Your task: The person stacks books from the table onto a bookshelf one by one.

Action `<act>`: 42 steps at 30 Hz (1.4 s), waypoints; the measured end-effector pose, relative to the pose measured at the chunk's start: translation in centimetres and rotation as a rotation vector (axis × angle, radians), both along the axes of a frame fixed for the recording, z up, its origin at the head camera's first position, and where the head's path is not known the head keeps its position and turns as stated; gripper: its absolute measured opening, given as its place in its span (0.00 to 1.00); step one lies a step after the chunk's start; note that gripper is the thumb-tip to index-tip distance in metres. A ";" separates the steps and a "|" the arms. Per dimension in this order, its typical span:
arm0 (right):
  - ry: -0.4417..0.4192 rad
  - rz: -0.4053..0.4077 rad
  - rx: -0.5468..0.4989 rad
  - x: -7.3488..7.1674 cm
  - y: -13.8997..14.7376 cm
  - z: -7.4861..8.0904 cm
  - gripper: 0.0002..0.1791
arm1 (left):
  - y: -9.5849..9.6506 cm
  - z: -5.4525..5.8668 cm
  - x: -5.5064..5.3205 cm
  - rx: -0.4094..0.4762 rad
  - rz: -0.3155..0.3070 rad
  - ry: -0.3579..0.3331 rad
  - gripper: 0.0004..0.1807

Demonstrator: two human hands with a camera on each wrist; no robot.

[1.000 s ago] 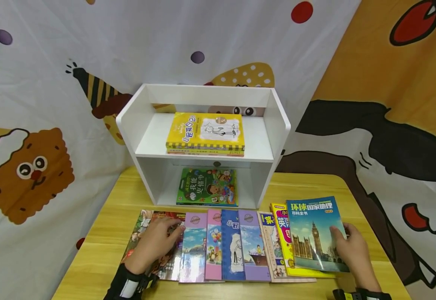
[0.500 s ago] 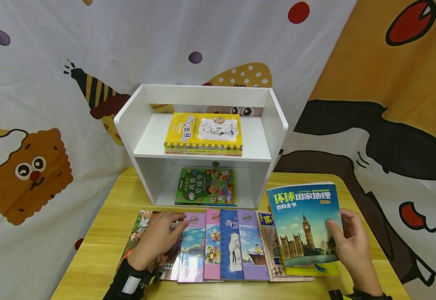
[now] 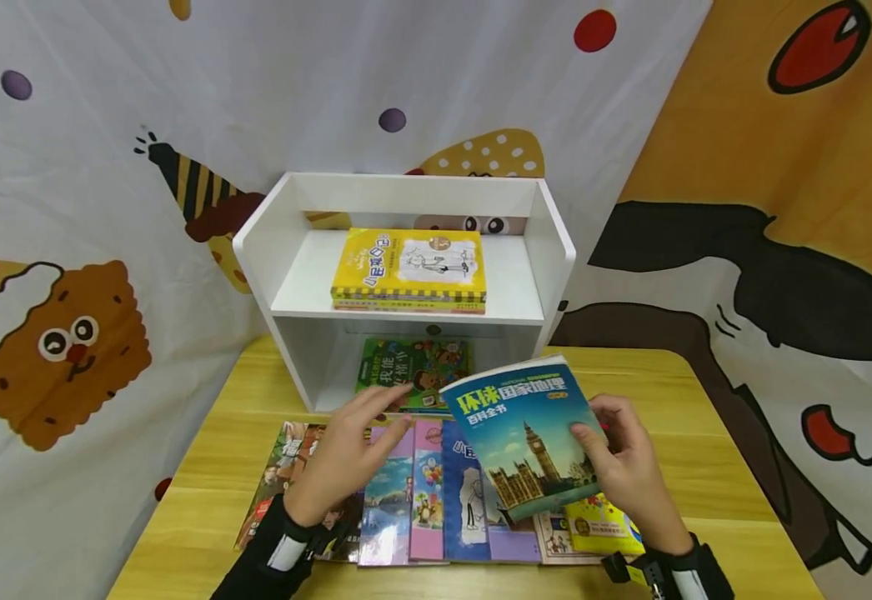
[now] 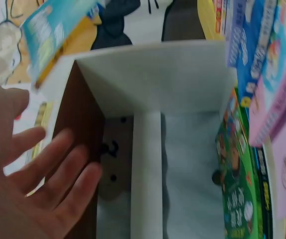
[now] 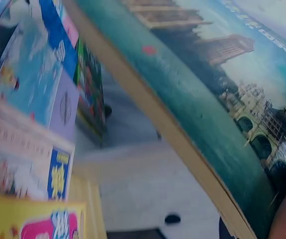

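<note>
a printed cloth (image 3: 203, 100) fills the background, cut off at the top and both sides. before it stands the yellow wood-grain table (image 3: 714, 483), its front edge out of my sight. a white shelf (image 3: 511, 279) sits midway along the table's back edge, hiding that stretch. nearer the front, between the table's left and right edges, lies a row of books (image 3: 428, 500); at its left end is the dark-covered book (image 3: 286, 467). over the row's right half the blue book (image 3: 522, 442) is held up, tilted, hiding parts of the purple book (image 3: 514, 546), the comic (image 3: 556, 537) and the yellow book (image 3: 604, 525). the yellow stack (image 3: 409, 267) is on the upper board; the green book (image 3: 421, 362), partly covered, is on the lower. the right hand (image 3: 627, 467) grips the blue book, thumb on the cover, fingers mostly hidden behind. the left hand (image 3: 349, 450) has its fingers extended above the dark-covered book, blocking much of it.
</note>
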State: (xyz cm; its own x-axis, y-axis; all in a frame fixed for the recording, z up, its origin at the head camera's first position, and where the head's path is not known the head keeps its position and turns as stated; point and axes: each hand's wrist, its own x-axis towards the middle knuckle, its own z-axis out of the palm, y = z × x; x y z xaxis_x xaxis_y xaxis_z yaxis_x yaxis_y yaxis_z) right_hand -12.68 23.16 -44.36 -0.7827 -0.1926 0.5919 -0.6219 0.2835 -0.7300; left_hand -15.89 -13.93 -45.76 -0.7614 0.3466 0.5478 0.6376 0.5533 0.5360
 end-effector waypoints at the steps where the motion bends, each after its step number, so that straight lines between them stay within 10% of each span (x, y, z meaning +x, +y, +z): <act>1: 0.025 0.017 0.019 -0.1 -0.8 0.4 0.21 | 0.3 0.2 0.0 0.002 -0.009 0.018 0.26; 11: 0.226 0.098 0.185 -0.3 -5.8 2.4 0.20 | 2.4 0.4 0.3 -0.051 -0.144 0.083 0.24; 20: 0.073 0.135 0.100 0.0 -5.2 2.8 0.24 | 2.1 0.4 0.6 0.078 -0.181 0.199 0.19; 26: -0.203 -0.010 -0.069 0.2 -3.9 1.1 0.24 | 1.4 0.0 0.8 0.301 -0.139 0.018 0.19; 31: -0.401 0.070 -0.142 0.7 -5.3 -2.5 0.12 | 1.4 0.4 1.4 0.478 -0.138 -0.175 0.19; 38: -0.386 0.061 -0.191 1.0 -6.5 -4.2 0.07 | 1.3 2.1 2.5 0.510 -0.077 -0.279 0.30; 42: -0.393 -0.022 -0.217 1.0 -6.3 -3.9 0.07 | 0.9 2.6 2.9 0.483 -0.158 -0.315 0.37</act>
State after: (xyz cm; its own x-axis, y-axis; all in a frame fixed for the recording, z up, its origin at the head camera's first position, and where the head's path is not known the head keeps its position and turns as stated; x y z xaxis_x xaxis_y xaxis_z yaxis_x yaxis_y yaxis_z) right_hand -11.69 16.82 -48.30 -0.9587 -0.0778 0.2735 -0.2808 0.1080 -0.9537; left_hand -12.98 -13.04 -43.15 -0.8722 0.2366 0.4281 0.4620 0.1109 0.8799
